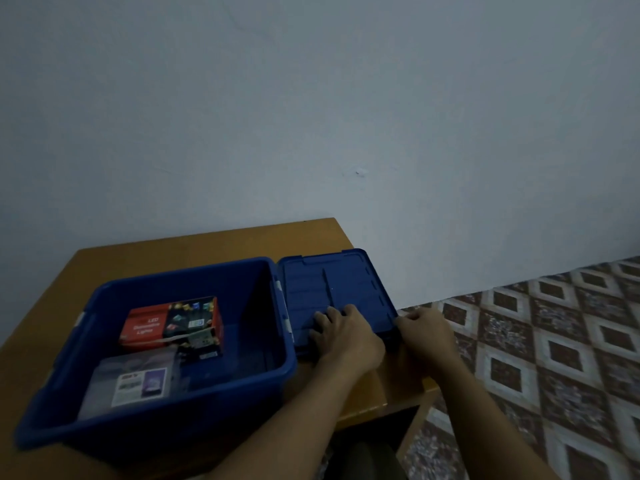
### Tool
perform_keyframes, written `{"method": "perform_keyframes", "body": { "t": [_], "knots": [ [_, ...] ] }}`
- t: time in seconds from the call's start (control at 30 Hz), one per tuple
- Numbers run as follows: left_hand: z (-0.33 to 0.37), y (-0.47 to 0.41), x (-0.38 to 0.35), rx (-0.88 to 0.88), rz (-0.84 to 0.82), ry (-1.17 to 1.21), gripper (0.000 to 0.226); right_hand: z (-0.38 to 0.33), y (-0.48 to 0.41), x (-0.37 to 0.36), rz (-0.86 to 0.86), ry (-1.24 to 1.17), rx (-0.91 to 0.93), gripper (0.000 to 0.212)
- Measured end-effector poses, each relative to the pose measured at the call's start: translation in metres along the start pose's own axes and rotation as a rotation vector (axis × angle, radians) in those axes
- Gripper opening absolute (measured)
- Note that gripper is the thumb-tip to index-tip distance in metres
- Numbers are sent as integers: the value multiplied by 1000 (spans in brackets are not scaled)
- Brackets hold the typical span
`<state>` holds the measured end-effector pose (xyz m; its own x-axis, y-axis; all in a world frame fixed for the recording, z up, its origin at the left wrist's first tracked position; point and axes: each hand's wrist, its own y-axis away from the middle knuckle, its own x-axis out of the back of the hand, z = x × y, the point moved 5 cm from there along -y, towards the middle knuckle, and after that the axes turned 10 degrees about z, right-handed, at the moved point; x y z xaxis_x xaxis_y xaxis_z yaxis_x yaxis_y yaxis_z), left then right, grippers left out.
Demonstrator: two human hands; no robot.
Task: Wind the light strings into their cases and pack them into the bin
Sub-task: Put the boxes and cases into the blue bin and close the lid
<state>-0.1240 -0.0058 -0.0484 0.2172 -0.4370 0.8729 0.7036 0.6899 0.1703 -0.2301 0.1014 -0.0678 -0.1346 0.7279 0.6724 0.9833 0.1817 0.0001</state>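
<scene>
Nearest my view, the left forearm (pixel 291 417) and right forearm (pixel 485 410) rise from the bottom edge toward the middle of the frame. Both end on the blue lid (pixel 332 282), which lies flat on the tabletop (pixel 207 244) just right of the bin (pixel 104 427), its right side hanging past the tabletop's edge.

The left grip (pixel 341 329), a bare hand, is spread, with its fingers resting on the lid's top near the front edge. The right grip (pixel 427 329) sits at the lid's lower right corner, and I read its thumb and fingers as pinching that edge, though blur softens the detail.

The bin stands open at lower left. Inside I see a red LED lights box (pixel 162 327) toward the back, and a clear case (pixel 138 379) with a printed label in front of it, touching or slightly overlapping it. I see no loose string anywhere on the tabletop.

I judge the winding and packing as finished, and the step in hand is closing up.

The next move calls for lifting the lid clear of the tabletop, carrying it left over the bin's rim without tipping it, squaring it to the rim and pressing it down. The left grip will need a hold on an edge first. Patterned floor tiles (pixel 554 341) fill the right of the frame.
</scene>
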Motion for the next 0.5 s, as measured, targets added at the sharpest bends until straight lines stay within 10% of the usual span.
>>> {"method": "perform_keyframes", "body": {
  "t": [0.2, 0.5],
  "knots": [
    [10, 9, 19, 16, 120, 199, 52, -17, 11, 18, -203, -474, -268, 23],
    [31, 23, 61, -18, 102, 498, 55, -88, 36, 72, -95, -382, 81, 11]
  ]
}}
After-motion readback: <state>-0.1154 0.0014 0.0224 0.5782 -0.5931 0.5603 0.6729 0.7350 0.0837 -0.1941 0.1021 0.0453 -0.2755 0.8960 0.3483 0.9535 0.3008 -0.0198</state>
